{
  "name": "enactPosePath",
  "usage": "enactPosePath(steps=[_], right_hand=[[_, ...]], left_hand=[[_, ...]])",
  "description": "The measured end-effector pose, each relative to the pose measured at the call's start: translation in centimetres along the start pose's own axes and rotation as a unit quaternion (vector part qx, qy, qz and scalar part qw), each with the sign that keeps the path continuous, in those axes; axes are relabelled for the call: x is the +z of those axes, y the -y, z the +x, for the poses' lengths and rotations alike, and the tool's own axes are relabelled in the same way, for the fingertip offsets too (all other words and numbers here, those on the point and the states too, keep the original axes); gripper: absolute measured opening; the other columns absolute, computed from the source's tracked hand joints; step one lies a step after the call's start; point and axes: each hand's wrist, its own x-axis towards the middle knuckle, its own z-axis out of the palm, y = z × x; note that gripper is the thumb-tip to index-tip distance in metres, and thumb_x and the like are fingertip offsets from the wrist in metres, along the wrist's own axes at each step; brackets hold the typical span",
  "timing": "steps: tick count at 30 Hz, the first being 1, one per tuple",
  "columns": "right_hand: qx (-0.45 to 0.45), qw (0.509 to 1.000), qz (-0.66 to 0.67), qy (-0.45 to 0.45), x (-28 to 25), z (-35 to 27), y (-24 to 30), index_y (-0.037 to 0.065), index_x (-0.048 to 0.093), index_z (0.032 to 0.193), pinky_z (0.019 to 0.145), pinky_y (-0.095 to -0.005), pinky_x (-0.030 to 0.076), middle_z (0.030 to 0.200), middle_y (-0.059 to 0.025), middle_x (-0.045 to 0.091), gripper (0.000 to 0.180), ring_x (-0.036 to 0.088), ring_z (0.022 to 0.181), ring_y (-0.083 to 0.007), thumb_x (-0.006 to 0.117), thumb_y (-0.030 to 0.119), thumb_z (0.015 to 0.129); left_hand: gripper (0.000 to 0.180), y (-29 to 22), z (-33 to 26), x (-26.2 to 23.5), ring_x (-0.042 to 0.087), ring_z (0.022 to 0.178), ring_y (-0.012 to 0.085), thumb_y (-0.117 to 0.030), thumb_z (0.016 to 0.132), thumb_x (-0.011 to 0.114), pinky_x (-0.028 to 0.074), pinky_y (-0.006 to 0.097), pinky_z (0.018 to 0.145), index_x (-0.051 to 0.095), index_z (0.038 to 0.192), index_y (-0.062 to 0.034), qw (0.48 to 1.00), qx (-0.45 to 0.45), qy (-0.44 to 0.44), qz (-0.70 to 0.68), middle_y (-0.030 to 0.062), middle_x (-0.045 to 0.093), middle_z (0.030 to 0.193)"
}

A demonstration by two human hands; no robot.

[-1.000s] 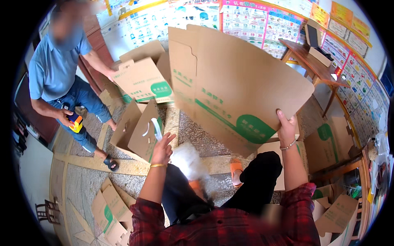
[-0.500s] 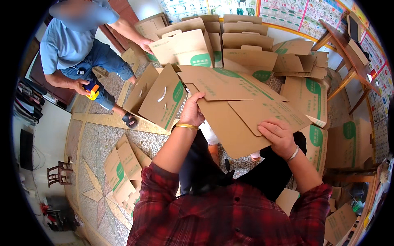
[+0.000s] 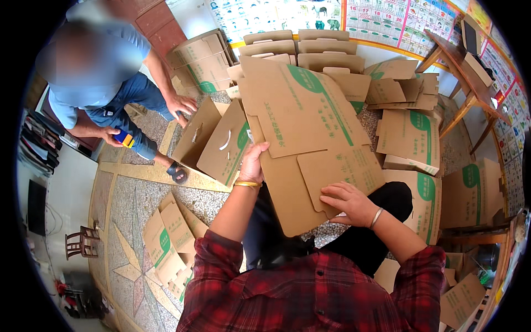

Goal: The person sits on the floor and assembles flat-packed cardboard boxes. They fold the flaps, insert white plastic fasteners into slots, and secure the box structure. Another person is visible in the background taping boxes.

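Observation:
A brown cardboard box (image 3: 307, 110) with green print lies flattened and tilted before me, its cut flaps showing. My left hand (image 3: 253, 165) is closed on its left edge. My right hand (image 3: 354, 205) is at the lower right edge, with its fingers over a printed flap (image 3: 345, 174) and its thumb partly hidden near the edge. Something small and white, too small to name, shows beside that thumb. Just left of my left hand stands an open box (image 3: 224, 146) with a pale handle strip.
Folded boxes (image 3: 326, 47) stand in rows by the wall; others (image 3: 409, 141) are stacked right. Flattened boxes (image 3: 168, 238) lie on the floor, left. A wooden bench (image 3: 470, 91) stands far right. A co-worker (image 3: 94, 83) at upper left holds a yellow and blue object (image 3: 124, 138).
The box I hold has turned more upright, its far end rising, and come nearer. My right hand has moved left and down with it. The co-worker's hand has let go of a folded box.

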Motion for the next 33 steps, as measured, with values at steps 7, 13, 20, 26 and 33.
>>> enactPosePath(steps=[7, 13, 20, 26, 33], right_hand=[[0.147, 0.982, 0.071, -0.097, 1.6, 4.1, -1.0, 0.002, 0.039, 0.128, 0.099, -0.0404, 0.033, 0.130, -0.0198, 0.039, 0.072, 0.038, 0.119, -0.0357, 0.069, 0.036, 0.073], [0.219, 0.949, 0.064, -0.218, 1.7, 9.9, -3.1, -0.008, 0.031, 0.130, 0.102, -0.0416, 0.029, 0.132, -0.0278, 0.033, 0.087, 0.033, 0.123, -0.0397, 0.069, 0.044, 0.071], [0.170, 0.964, -0.051, -0.198, -0.9, 11.5, -4.2, -0.007, 0.037, 0.126, 0.094, -0.0400, 0.039, 0.124, -0.0266, 0.042, 0.074, 0.044, 0.114, -0.0377, 0.068, 0.036, 0.073], [0.135, 0.940, -0.171, -0.263, -1.4, 10.0, -3.7, -0.004, 0.044, 0.121, 0.072, -0.0364, 0.050, 0.106, -0.0192, 0.057, 0.055, 0.059, 0.086, -0.0301, 0.061, 0.015, 0.073], [0.235, 0.906, -0.164, -0.312, -4.8, 7.9, -4.9, -0.001, 0.054, 0.109, 0.062, -0.0380, 0.050, 0.078, -0.0169, 0.061, 0.037, 0.060, 0.067, -0.0312, 0.056, 0.009, 0.073]], left_hand=[[0.041, -2.1, -0.4, 2.0, 0.058, 0.096, 0.0235, -0.015, 0.082, 0.053, 0.050, 0.034, 0.082, 0.047, 0.116, 0.0057, 0.998, 0.026, 0.015, 0.062, 0.0154, 0.057, 0.108], [0.033, -2.5, 0.6, 5.3, 0.060, 0.092, 0.0214, -0.014, 0.086, 0.051, 0.050, 0.032, 0.080, 0.050, 0.112, 0.0062, 0.997, 0.010, 0.040, 0.058, 0.0150, 0.060, 0.105], [0.032, -4.1, 1.2, 7.2, 0.060, 0.093, 0.0203, -0.011, 0.086, 0.050, 0.049, 0.030, 0.081, 0.050, 0.114, 0.0046, 0.992, -0.004, 0.066, 0.108, 0.0143, 0.059, 0.105], [0.029, -2.9, 1.3, 6.5, 0.061, 0.089, 0.0195, -0.008, 0.085, 0.048, 0.051, 0.031, 0.077, 0.049, 0.112, 0.0036, 0.986, 0.015, 0.069, 0.151, 0.0131, 0.060, 0.102], [0.026, -2.8, 1.2, 4.5, 0.062, 0.082, 0.0193, -0.008, 0.084, 0.049, 0.052, 0.030, 0.072, 0.052, 0.106, 0.0046, 0.993, 0.000, 0.021, 0.118, 0.0128, 0.061, 0.095]])
